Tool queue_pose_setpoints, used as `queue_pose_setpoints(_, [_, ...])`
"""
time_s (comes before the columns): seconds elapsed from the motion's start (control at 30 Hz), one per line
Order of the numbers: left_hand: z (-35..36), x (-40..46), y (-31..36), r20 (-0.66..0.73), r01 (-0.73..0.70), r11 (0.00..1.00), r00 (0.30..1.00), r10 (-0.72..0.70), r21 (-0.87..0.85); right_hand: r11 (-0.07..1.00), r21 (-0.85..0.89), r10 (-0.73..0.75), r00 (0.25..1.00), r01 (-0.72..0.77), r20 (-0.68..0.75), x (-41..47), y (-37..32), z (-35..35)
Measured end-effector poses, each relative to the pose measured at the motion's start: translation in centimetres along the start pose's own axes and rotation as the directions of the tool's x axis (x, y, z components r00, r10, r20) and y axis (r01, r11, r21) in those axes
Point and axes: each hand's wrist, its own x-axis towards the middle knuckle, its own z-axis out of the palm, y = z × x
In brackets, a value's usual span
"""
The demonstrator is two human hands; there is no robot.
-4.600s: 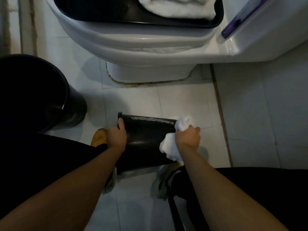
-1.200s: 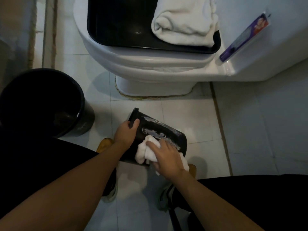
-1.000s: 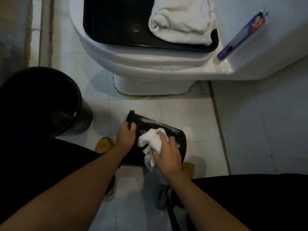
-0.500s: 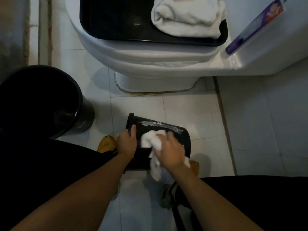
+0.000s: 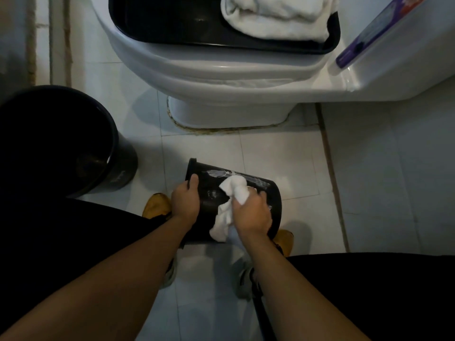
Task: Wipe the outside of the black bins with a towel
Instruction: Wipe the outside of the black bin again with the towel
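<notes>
Our right hand point(image 5: 251, 212): fingers curled round a white towel point(image 5: 231, 193), pressing it to the side of the small black bin point(image 5: 211, 190). Our left hand point(image 5: 185, 200): fingers gripping that bin near its rim, thumb over the edge. The bin lies tipped on the floor point(image 5: 278, 153) between our feet. Left of our left hand: a larger black bin point(image 5: 123, 166), upright. Beyond: toilet point(image 5: 221, 75), folded towel point(image 5: 275, 16) on top.

Two black bins: one lying sideways point(image 5: 234, 193) at centre, one upright point(image 5: 73, 143) at left. Two white towels: one in hand point(image 5: 231, 203), one folded point(image 5: 275, 18) at top. One toilet point(image 5: 221, 77).
</notes>
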Motion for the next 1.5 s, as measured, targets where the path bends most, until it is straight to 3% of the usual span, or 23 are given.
queue_pose_setpoints(0.07, [-0.1,0.0,-0.1,-0.019,-0.016,1.0,1.0,0.016,0.007,0.998,0.042,-0.055,0.998,0.054,0.027,-1.5,-2.0,1.0])
queue_pose_setpoints(0.13, [-0.1,0.2,-0.2,0.001,-0.014,0.999,1.0,0.014,0.032,0.959,0.131,-0.265,0.957,0.25,0.115,-3.6,-3.1,2.3])
queue_pose_setpoints(0.2, [-0.5,0.3,-0.1,0.005,0.021,1.0,1.0,-0.021,-0.011,0.914,0.108,-0.405,0.9,0.392,0.162,-3.5,-2.6,2.1])
queue_pose_setpoints(0.27, [-0.4,0.4,0.2,0.011,0.033,0.998,0.999,-0.032,-0.051,0.925,0.012,-0.377,0.915,0.379,0.142,-1.2,-1.3,1.0])
queue_pose_setpoints(0.33, [-0.2,0.2,0.8,0.015,0.053,0.996,0.999,-0.052,-0.065,0.982,-0.009,-0.186,0.98,0.187,0.066,0.5,-0.6,0.1])
queue_pose_setpoints(0.4, [-0.2,0.2,1.1,0.01,0.075,0.994,0.997,-0.075,-0.073,0.998,0.042,-0.055,0.998,0.054,0.026,0.3,-1.5,0.2])
queue_pose_setpoints(0.47, [-0.3,0.4,0.9,0.0,0.064,0.996,0.998,-0.064,-0.068,0.984,0.097,-0.159,0.984,0.151,0.083,-1.2,-3.0,1.0])
queue_pose_setpoints(0.53, [-0.3,0.6,0.6,0.021,0.065,0.996,0.998,-0.064,-0.058,0.928,0.168,-0.36,0.917,0.333,0.169,-2.5,-3.4,1.7])
queue_pose_setpoints(0.6, [-0.4,0.5,0.8,0.018,0.078,0.995,0.997,-0.077,-0.066,0.888,0.162,-0.458,0.859,0.43,0.228,-1.9,-2.8,1.5])
queue_pose_setpoints(0.7, [-0.2,0.8,1.9,0.017,0.065,0.995,0.998,-0.064,-0.072,0.921,0.037,-0.388,0.904,0.388,0.178,0.7,-2.6,0.7])
queue_pose_setpoints(0.8, [-0.1,0.9,2.5,0.002,0.068,0.996,0.998,-0.068,-0.062,0.975,0.08,-0.214,0.971,0.207,0.104,0.7,-4.1,0.9])
queue_pose_setpoints(0.87, [-0.1,1.0,2.1,-0.014,0.054,0.998,0.998,-0.055,-0.035,0.969,0.114,-0.231,0.966,0.218,0.118,-0.3,-4.2,1.2])
queue_pose_setpoints(1.0, [-0.1,0.6,2.1,-0.04,0.062,0.998,0.997,-0.063,-0.027,0.911,0.03,-0.407,0.889,0.411,0.207,-0.6,-0.2,0.1])
queue_pose_setpoints(1.03, [-0.2,0.5,2.1,-0.045,0.062,0.998,0.997,-0.063,-0.025,0.933,-0.013,-0.352,0.916,0.361,0.192,0.4,1.1,-0.4])
queue_pose_setpoints(1.1, [0.0,0.2,2.2,-0.029,0.06,0.998,0.998,-0.06,-0.021,0.993,0.009,-0.122,0.987,0.122,0.104,2.7,3.7,-1.3])
queue_pose_setpoints(1.17, [-0.1,0.1,2.1,-0.02,0.061,0.998,0.998,-0.061,-0.016,0.995,0.077,0.054,0.998,-0.057,0.037,4.3,5.2,-1.7])
queue_pose_setpoints(1.23, [-0.1,0.1,2.1,-0.027,0.053,0.999,0.998,-0.052,0.011,0.986,0.085,0.139,0.99,-0.141,0.024,4.2,4.6,-1.5])
queue_pose_setpoints(1.3, [-0.1,0.0,2.1,-0.035,0.04,0.998,0.999,-0.038,0.045,0.99,0.115,0.072,0.997,-0.076,0.039,2.6,2.4,-0.9])
queue_pose_setpoints(1.4, [0.0,0.1,2.2,-0.039,0.027,0.997,0.999,-0.024,0.075,0.969,0.154,-0.21,0.97,0.191,0.122,0.9,0.7,0.5])
queue_pose_setpoints(1.43, [-0.1,0.1,2.2,-0.041,0.031,0.996,0.999,-0.028,0.083,0.964,0.158,-0.235,0.962,0.212,0.142,1.1,0.9,0.5])
queue_pose_setpoints(1.5, [0.0,0.2,2.4,-0.032,0.043,0.995,0.999,-0.04,0.089,0.982,0.158,-0.128,0.983,0.106,0.135,2.6,2.5,-0.1])
